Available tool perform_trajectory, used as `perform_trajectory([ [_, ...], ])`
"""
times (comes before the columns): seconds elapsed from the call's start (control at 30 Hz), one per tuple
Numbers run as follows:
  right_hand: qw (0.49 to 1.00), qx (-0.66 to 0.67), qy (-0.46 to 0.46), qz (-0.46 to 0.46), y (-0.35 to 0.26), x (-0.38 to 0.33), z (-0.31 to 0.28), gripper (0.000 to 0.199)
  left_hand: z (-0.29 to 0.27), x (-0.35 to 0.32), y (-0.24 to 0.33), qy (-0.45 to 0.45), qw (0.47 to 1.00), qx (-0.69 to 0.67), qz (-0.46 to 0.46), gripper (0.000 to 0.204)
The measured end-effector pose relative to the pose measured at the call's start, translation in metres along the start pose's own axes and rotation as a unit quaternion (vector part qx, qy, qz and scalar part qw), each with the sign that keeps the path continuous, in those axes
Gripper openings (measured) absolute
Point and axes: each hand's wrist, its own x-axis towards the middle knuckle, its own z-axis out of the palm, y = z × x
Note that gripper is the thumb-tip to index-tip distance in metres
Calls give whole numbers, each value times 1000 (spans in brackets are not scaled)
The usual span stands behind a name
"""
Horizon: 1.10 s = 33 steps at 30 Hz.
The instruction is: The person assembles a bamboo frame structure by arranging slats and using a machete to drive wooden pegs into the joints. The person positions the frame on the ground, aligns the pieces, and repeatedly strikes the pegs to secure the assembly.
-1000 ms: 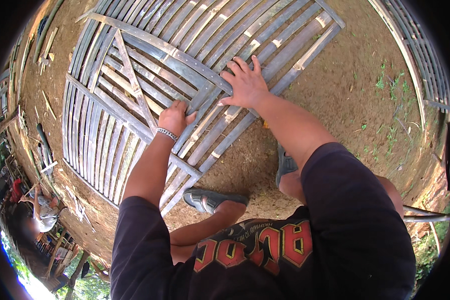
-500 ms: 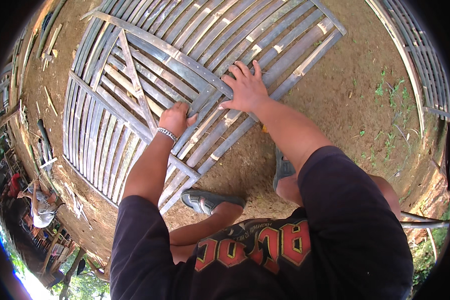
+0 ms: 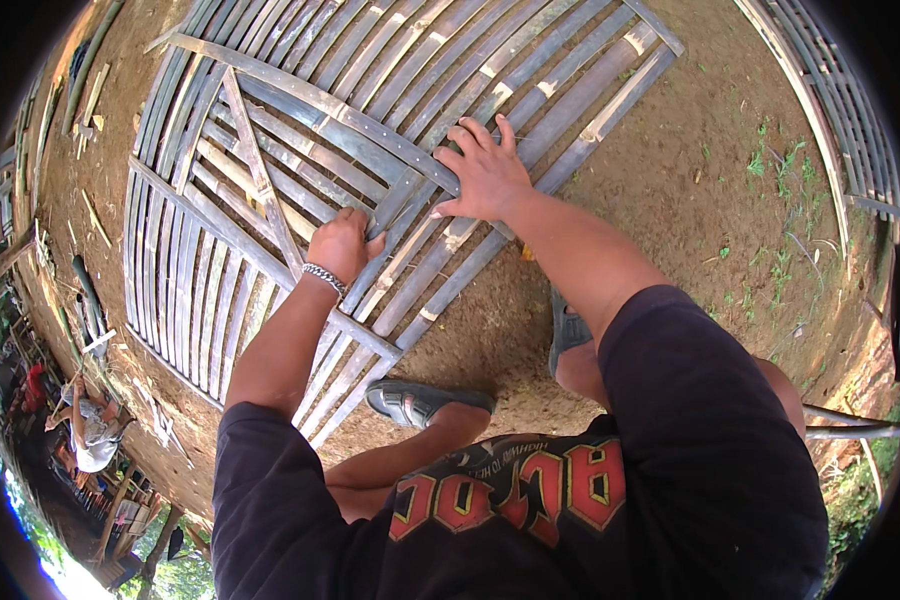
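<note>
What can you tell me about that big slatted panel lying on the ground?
The slatted panel looks like grey, weathered split bamboo: many long parallel strips held by crosspieces and a diagonal brace. It lies flat on bare dirt. The left hand grips a crosspiece; the right hand presses flat on the slats. A sandalled foot rests beside its near edge.

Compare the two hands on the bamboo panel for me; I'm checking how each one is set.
The left hand is curled, fingers bent around a slat, while the right hand lies flat with fingers spread. The left wrist wears a metal bracelet; the right wrist is bare. The right hand reaches farther up the bamboo panel than the left. Both are bare and touch the panel, close beside its diagonal brace.
</note>
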Motion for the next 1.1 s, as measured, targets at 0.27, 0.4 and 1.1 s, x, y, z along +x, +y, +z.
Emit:
perform_trajectory([
  [0.27, 997, -14, 54, -48, -8, 1, 14, 84, 19, -22, 15, 73, 987, -50, -135, 44],
  [0.4, 987, -58, 28, -149, -29, 21, 5, 72, 45, -50, 6, 194, 970, -91, -114, 42],
  [1.1, 900, -208, 61, -377, -18, 86, 0, 88, 126, -112, -28, 279, 905, -125, -295, 115],
])
